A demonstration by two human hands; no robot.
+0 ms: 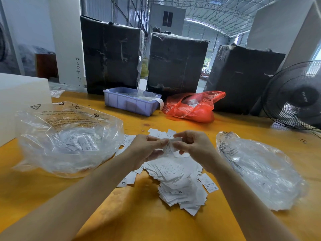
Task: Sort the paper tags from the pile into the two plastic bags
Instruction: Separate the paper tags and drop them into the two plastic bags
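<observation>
Yellow table (52,197): bare surface nearest the forearms. Left clear bag (69,140), mouth open upward, tags inside, lies outboard of the left hand (147,150); right clear bag (260,171) lies flatter, outboard of the right hand (194,148). Tag pile (177,181) sits directly beneath both hands, white slips printed XS and M. Both hands pinch one held tag (169,145), long axis roughly vertical.
</observation>
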